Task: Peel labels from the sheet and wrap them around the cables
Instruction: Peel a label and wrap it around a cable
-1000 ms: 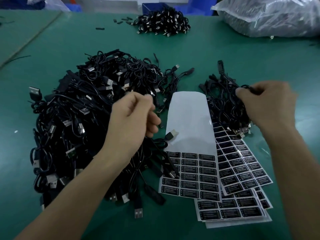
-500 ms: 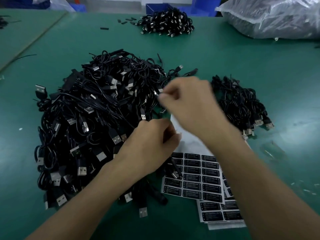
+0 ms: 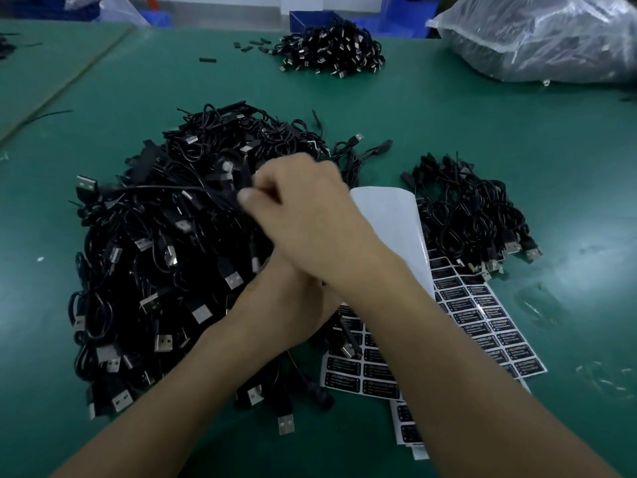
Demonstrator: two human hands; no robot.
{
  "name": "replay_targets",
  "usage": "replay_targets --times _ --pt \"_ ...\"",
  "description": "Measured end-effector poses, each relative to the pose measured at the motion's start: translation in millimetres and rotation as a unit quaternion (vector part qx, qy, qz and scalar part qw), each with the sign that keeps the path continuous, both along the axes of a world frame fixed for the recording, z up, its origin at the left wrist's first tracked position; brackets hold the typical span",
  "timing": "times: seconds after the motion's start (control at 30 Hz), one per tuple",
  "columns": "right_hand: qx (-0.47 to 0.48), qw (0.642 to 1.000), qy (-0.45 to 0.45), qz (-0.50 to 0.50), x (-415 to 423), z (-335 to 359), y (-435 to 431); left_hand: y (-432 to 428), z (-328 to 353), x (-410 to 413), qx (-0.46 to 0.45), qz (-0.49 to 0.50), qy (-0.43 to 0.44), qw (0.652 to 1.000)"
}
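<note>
Head view, left-centre of the frame: the large heap of black USB cables lies on the green table. The right hand reaches across over it, fingertips pinched on one cable that runs taut toward the left edge. The left hand sits beneath the right wrist with its fingers hidden, so its grip cannot be told.

Judged step: drawing a single cable free for labelling. To do it well, the pull should be slow and level so that neighbouring loops do not follow. The heap should be steadied, and a straight stretch of cord brought clear before any label is peeled.

The label sheets lie at lower right, partly under the right forearm. The top sheet has its upper backing bare and curled.

Count, left to right:
- Hands: two.
- Cable heaps: three, namely the large heap, a far heap at top centre, and a small heap right of centre.
- Sheets: at least three, overlapping, each with three columns of labels. The rows are partly covered and cannot be counted.
- Plastic bag, upper right: one.
</note>
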State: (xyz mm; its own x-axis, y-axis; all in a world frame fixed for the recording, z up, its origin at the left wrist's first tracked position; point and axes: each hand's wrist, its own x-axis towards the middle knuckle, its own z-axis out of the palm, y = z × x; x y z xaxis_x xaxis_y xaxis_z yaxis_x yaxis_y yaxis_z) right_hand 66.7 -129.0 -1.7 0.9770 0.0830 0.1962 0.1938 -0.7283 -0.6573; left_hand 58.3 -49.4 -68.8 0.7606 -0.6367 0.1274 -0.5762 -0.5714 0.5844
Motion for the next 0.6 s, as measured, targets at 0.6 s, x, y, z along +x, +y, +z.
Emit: replay_targets --times 0.6 --pt "0.311 0.942 0.127 -0.018 -43 -17 -90 3 30 10 -0.525 0.161 0.373 0.748"
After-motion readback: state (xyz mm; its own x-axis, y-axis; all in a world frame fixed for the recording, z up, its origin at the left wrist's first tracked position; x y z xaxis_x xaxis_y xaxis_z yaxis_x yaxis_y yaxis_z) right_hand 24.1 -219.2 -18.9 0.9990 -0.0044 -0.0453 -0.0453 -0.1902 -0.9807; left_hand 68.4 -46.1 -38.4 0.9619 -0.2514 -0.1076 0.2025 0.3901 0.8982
